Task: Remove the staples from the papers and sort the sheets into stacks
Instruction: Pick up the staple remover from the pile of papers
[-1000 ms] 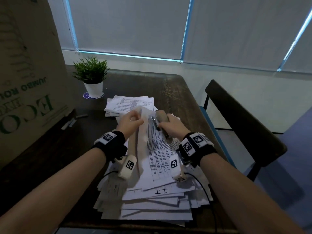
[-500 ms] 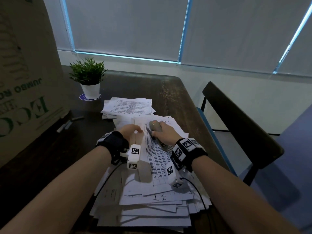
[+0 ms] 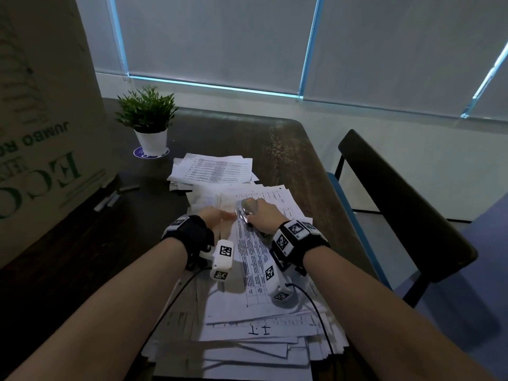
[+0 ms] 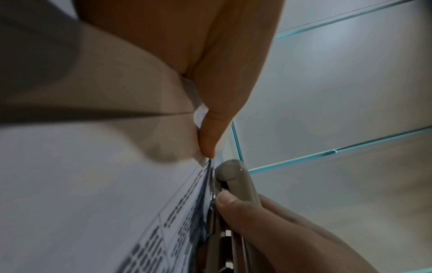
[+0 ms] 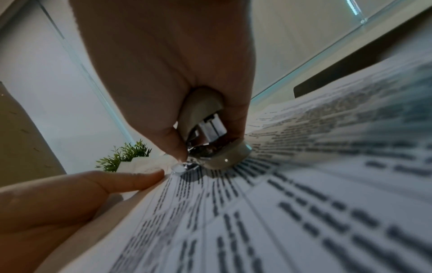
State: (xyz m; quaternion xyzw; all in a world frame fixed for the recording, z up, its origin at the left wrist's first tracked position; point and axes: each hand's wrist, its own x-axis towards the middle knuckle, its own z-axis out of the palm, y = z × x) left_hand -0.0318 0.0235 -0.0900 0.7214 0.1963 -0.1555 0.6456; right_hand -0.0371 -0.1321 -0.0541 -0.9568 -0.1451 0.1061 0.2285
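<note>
A printed sheet [image 3: 253,257] tops a messy paper pile [image 3: 261,347] in front of me. My right hand [image 3: 261,213] grips a grey stapler [image 3: 248,206], whose metal end rests on the sheet's far left corner [image 5: 184,169]. My left hand [image 3: 217,215] lies just left of it. Its straight fingers [image 5: 131,181] press a folded-back sheet [image 4: 93,88] down beside the stapler [image 4: 236,177]. No staple can be made out. Another stack of printed sheets [image 3: 217,169] lies farther back.
A big cardboard box [image 3: 41,133] stands at the left with small grey sticks [image 3: 110,199] at its foot. A potted plant [image 3: 148,116] sits at the back of the dark wooden table [image 3: 247,133]. A dark chair [image 3: 398,193] stands to the right.
Both hands have come down from a raised position onto the pile. The turned-back sheet is now flattened under my left fingers, and the stapler's end sits on the paper.
</note>
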